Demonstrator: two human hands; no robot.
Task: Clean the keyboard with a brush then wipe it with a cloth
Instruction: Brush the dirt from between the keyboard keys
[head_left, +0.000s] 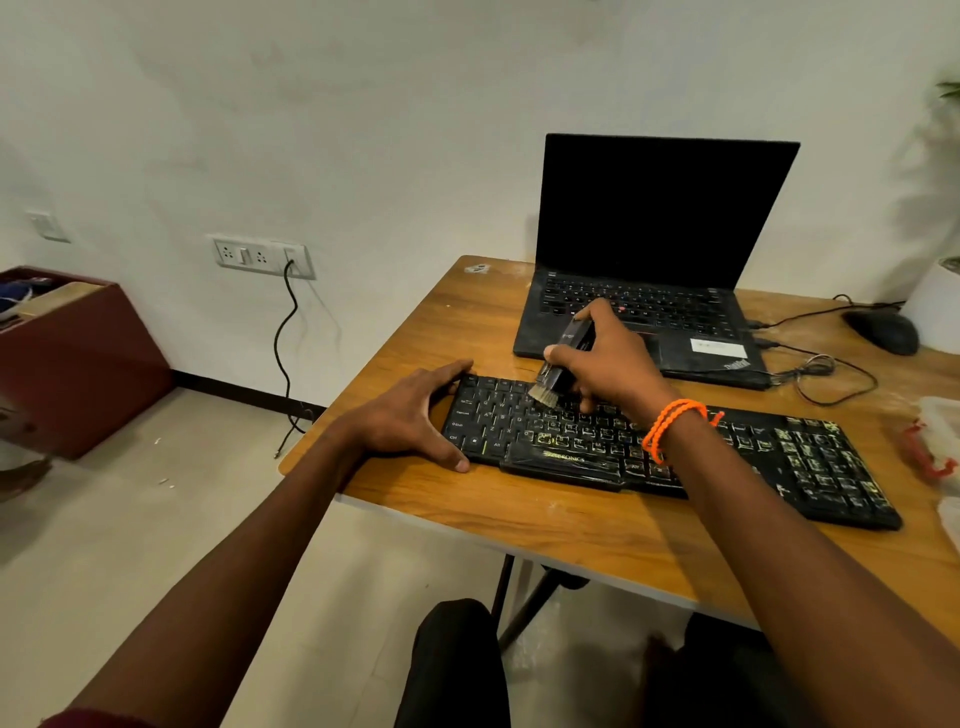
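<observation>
Black keyboard (670, 452) lies on the wooden worktop (571, 525), in front of an open laptop (654, 260). Right hand (613, 358) grasps a dark-handled brush (558, 366) in its fingers, bristles on the upper-left keys. Left hand (410, 415), fingers spread and released, braces the keyboard's left end.

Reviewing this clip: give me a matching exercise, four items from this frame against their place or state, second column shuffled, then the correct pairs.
Items:
1. brush
2. left hand
3. laptop
4. mouse

Places or states:
A. open, screen dark, behind the keyboard
B. on the table's far right, cable attached
C. held in the right hand, bristles on the keys
D. bracing the keyboard's left end

Pairs: 1-C, 2-D, 3-A, 4-B
</observation>
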